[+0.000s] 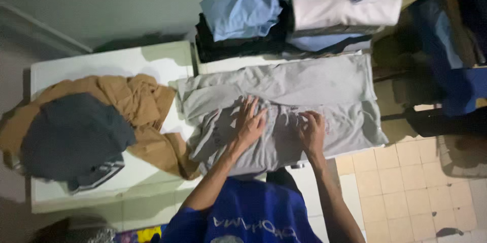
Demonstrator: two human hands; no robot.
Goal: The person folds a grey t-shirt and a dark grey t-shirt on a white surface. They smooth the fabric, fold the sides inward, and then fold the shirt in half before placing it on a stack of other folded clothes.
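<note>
A light grey garment lies spread across the white table, partly folded over itself. My left hand rests flat on its middle, fingers spread apart. My right hand presses on the same cloth a little to the right, fingers curled down onto the fabric near a faint printed patch. Neither hand lifts anything. Both forearms reach up from my blue shirt at the bottom of the view.
A tan garment with a dark grey one on top is heaped at the left. Folded stacks stand behind: light blue on black, and white with red. Tiled floor lies at the right.
</note>
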